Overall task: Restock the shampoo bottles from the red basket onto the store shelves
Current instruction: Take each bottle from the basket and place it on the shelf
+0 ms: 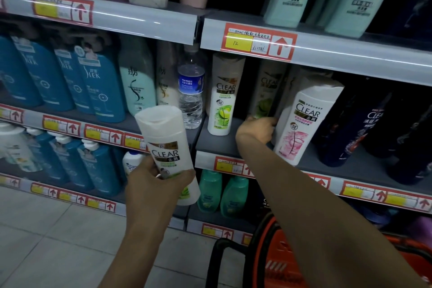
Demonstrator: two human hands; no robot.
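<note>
My left hand (154,184) grips a white green-label CLEAR shampoo bottle (167,145) by its lower half, held upright in front of the shelves. My right hand (256,130) reaches onto the middle shelf (217,145) and curls around the base of another green-label CLEAR bottle (267,91) set further back. A matching green CLEAR bottle (224,96) stands to its left and a pink-label CLEAR bottle (301,119) to its right. The red basket (275,257) sits low under my right forearm, its contents hidden.
A clear water bottle (191,91) stands on the shelf left of the CLEAR bottles. Blue SLEK bottles (98,84) fill the left bay, dark CLEAR bottles (364,128) the right. Teal bottles (222,194) sit on the shelf below. Tiled floor (46,241) lies at lower left.
</note>
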